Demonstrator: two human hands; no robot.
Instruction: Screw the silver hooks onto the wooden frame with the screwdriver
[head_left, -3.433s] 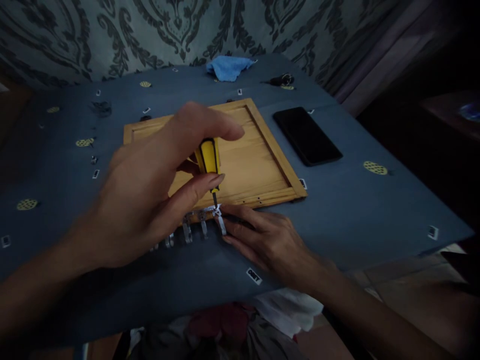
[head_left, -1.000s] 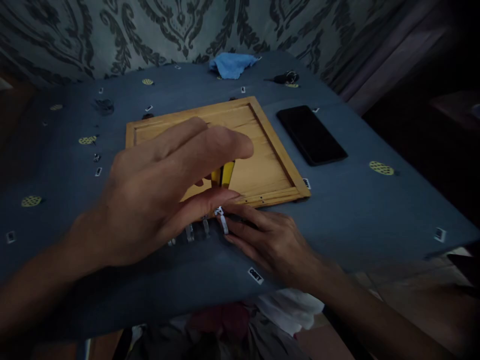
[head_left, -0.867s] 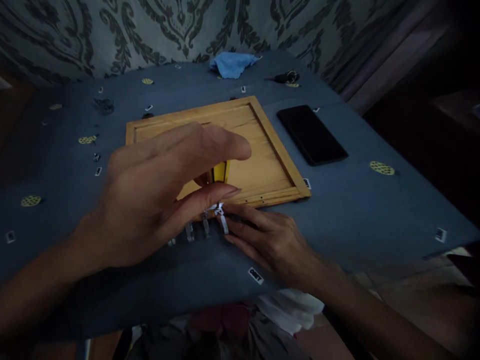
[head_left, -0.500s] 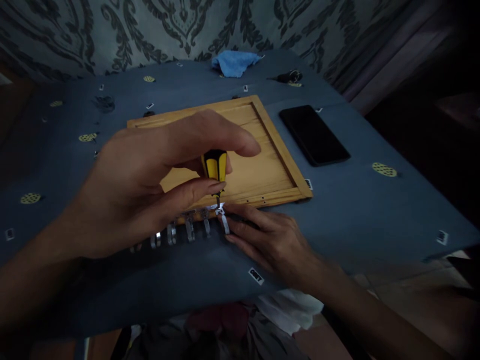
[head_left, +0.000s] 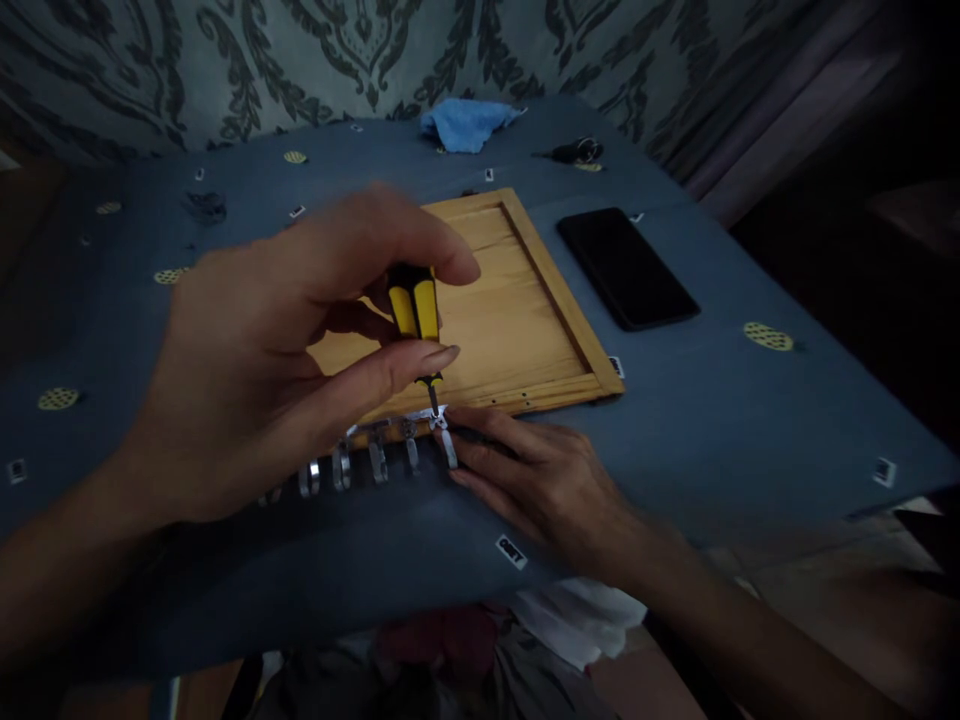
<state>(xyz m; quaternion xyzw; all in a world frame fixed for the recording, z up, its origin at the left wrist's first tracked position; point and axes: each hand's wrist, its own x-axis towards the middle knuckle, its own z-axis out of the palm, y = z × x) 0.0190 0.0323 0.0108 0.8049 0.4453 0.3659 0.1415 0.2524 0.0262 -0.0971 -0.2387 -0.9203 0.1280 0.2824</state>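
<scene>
My left hand (head_left: 247, 360) is closed around the yellow and black handle of a screwdriver (head_left: 414, 308). The screwdriver stands nearly upright, its tip down on the base of a metal hook (head_left: 448, 450) at the near edge of a wooden framed panel (head_left: 551, 290). From the right, the fingers of my right hand (head_left: 544, 475) are closed against that hook. Several similar metal hooks (head_left: 379, 462) hang in a row along the same edge, to the left. My left hand hides the panel's left part.
A black phone (head_left: 628, 268) lies right of the panel on the dark blue tablecloth (head_left: 810, 430). Farther back are a blue cloth (head_left: 470, 125) and a small dark object (head_left: 576, 151). A patterned curtain (head_left: 375, 60) hangs behind the table.
My left hand and the screwdriver's handle have shifted left and slightly up, with more of the handle showing. The tip stays at the same hook; my right hand holds still.
</scene>
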